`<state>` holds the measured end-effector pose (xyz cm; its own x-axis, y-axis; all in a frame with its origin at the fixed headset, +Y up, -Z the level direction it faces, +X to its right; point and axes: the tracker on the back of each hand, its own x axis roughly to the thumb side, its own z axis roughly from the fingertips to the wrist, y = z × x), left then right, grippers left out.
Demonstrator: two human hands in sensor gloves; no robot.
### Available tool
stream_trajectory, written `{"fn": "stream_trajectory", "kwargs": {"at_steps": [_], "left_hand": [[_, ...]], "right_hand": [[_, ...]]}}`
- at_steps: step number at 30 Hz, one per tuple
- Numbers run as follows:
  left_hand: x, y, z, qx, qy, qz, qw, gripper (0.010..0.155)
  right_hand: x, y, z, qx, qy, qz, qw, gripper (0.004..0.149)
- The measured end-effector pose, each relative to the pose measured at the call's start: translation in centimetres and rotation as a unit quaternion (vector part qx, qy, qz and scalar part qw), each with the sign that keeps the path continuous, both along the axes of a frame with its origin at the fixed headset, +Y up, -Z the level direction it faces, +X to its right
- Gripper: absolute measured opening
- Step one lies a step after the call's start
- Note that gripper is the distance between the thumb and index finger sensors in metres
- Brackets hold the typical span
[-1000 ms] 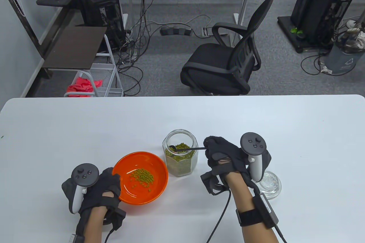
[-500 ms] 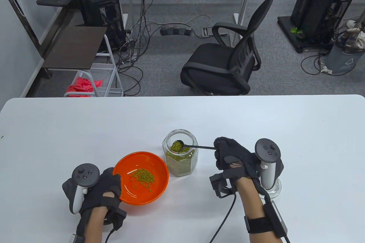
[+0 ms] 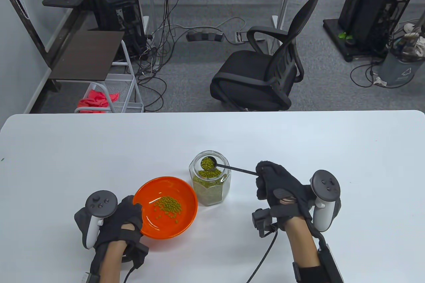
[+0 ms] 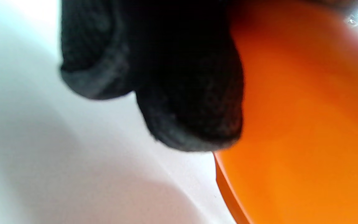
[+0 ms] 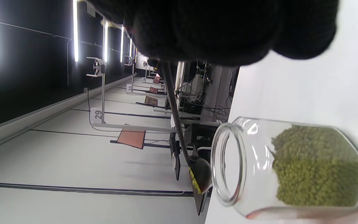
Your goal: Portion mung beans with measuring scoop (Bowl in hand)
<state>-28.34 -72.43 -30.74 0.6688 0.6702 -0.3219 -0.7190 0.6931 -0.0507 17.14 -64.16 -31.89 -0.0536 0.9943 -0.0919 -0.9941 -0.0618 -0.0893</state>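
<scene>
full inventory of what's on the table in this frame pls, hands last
glass jar: 1, clear, open, about half full of green mung beans, table centre
measuring scoop: 1, black, long handle, heaped with beans, bowl end above the jar mouth
bowl: 1, orange, left of the jar, small pile of beans inside
table: 1, white
left hand: black glove, grips the bowl's near-left rim
right hand: black glove, holds the scoop's handle end
</scene>
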Motion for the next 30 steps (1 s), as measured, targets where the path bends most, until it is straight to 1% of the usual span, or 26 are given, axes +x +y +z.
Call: {"fn": "stream_trajectory", "kwargs": {"at_steps": [6, 11, 15, 21, 30], "left_hand": [[0.0, 0.0, 0.0, -0.001, 0.003, 0.004, 1.000, 0.058], [0.0, 0.0, 0.0, -0.001, 0.006, 0.004, 1.000, 0.058], [0.0, -0.1, 0.0, -0.003, 0.007, 0.006, 1.000, 0.058], [0.0, -0.1, 0.0, -0.005, 0.007, 0.009, 1.000, 0.058], [0.2, -0.1, 0.0, -0.004, 0.003, 0.010, 1.000, 0.058]], "right_hand": [[-2.5, -1.0, 0.5, 0.005, 0.059, -0.017, 0.998, 0.041], [-4.9, -2.4, 0.1, 0.007, 0.107, -0.009, 0.994, 0.042], [-6.6, -2.8, -0.3, 0.013, 0.140, 0.033, 0.990, 0.042], [-8.5, -3.1, 0.0, 0.033, 0.180, 0.101, 0.978, 0.043], [-9.8, -2.8, 1.3, 0.081, 0.190, 0.171, 0.963, 0.044]]}}
